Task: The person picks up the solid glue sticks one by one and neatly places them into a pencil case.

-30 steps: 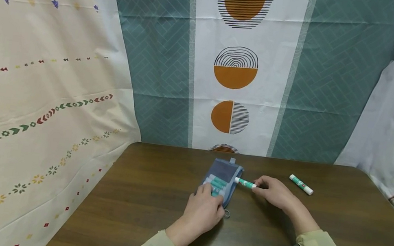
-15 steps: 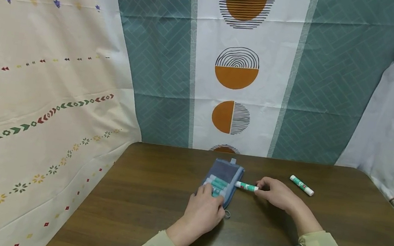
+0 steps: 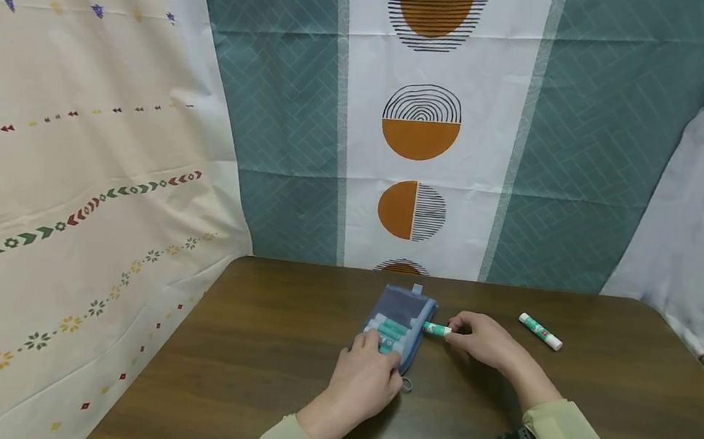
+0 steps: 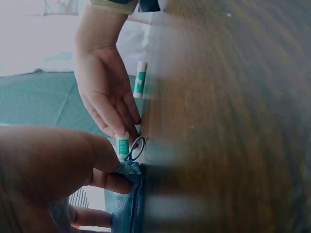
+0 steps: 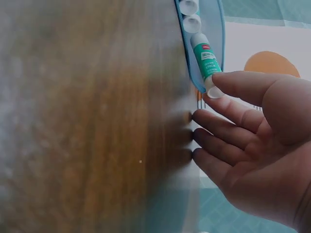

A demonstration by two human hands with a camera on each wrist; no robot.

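Observation:
A blue zip pouch point(image 3: 403, 300) with a see-through mesh front lies on the table. Several glue sticks point(image 3: 388, 329) with green labels show inside it. My left hand point(image 3: 364, 373) holds the pouch's near end, with fingers on the mesh and thumb at the edge. Between thumb and index finger, my right hand point(image 3: 485, 340) pinches the end of another glue stick point(image 5: 208, 60). Its far end is inside the pouch's open right side, beside white glue stick ends point(image 5: 192, 23). The other fingers of the right hand extend, tips down by the table.
One loose glue stick point(image 3: 540, 331) lies on the brown table point(image 3: 286, 328), right of the right hand. A metal ring point(image 4: 138, 148) hangs from the pouch's near corner. Patterned cloths point(image 3: 293, 110) stand behind the table and along its left side.
The right hand has moved left, and the glue stick it pinches has slid farther into the pouch. The left hand stays on the pouch.

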